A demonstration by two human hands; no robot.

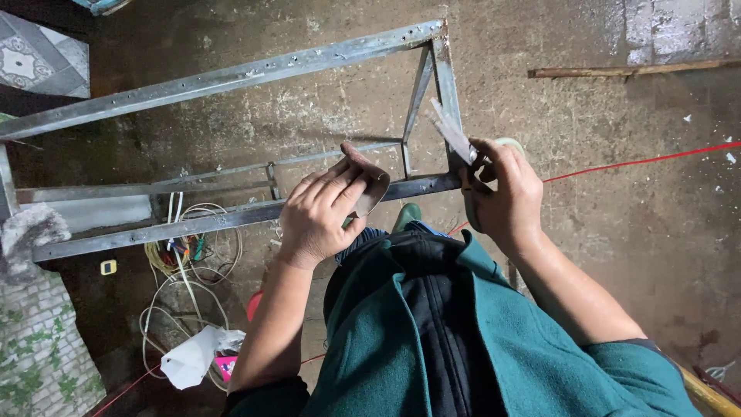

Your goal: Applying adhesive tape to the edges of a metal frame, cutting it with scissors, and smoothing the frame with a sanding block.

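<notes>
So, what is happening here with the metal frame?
A person in a green jacket stands over a grey metal angle-iron frame on a stained concrete floor. The left hand presses a brown curved piece, perhaps sandpaper, on the frame's near bar. The right hand holds a pale flat strip and a pale round object near the corner post. Coiled wires and crumpled white paper lie on the floor below, and a red cord runs across it.

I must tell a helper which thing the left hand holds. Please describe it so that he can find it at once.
Find the long grey metal frame above the concrete floor. At its near rail, the left hand presses a brown, curved, worn sheet. Unlike the pale strip in the right hand, it is dark and bent.
</notes>
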